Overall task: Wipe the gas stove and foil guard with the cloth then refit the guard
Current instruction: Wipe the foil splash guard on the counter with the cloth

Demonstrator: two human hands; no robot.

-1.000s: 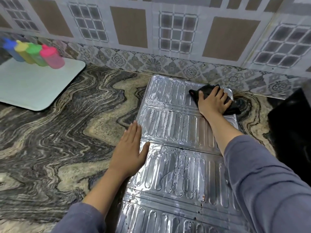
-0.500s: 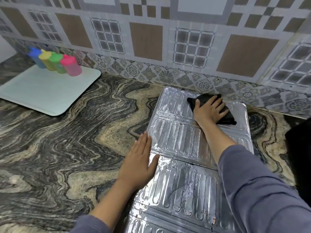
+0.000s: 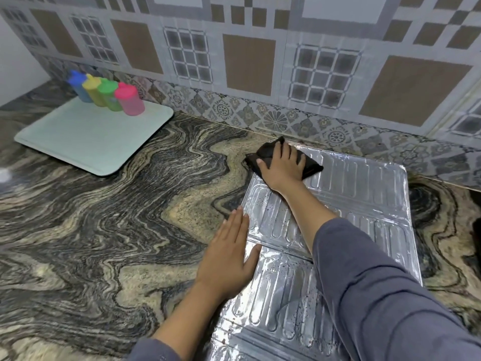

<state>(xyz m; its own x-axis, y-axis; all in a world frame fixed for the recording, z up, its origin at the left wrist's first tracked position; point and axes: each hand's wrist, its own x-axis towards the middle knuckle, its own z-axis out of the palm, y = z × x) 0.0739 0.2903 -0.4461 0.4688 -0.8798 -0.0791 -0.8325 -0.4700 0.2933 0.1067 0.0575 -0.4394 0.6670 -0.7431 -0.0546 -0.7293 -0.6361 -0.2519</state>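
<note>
The silver ribbed foil guard lies flat on the marbled counter, speckled with dark spots. A black cloth sits on the guard's far left corner, partly over the counter. My right hand presses down on the cloth, fingers spread over it. My left hand lies flat, fingers together, on the guard's left edge near a fold, half on the counter. The gas stove shows only as a dark sliver at the right edge.
A pale green tray sits at the back left with several coloured bottles on its far edge. The patterned tiled wall runs close behind the guard. Marbled counter stretches to the left.
My right hand has slid the cloth leftward along the guard's far panel to its left corner. My left hand has stayed pressed on the left edge. The view has tilted up and left.
</note>
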